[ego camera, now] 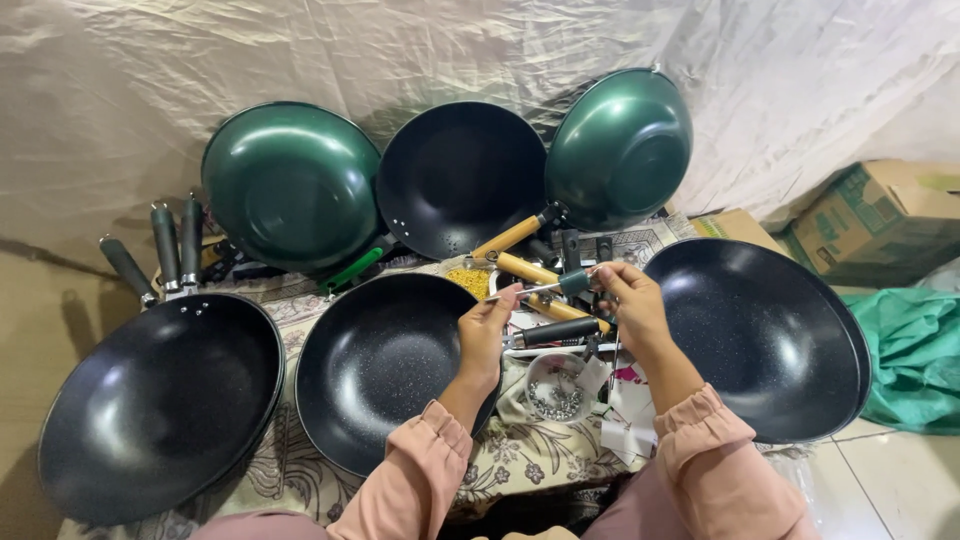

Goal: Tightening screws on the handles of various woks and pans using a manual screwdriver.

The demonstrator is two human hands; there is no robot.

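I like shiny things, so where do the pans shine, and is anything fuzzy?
Head view: soft glare on the green wok and the right black wok; sharp around the left hand and right hand; edges bend slightly outward.

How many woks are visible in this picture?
6. Three stand against the sheet: green left, black middle, green right. Three lie in front: left, middle, right.
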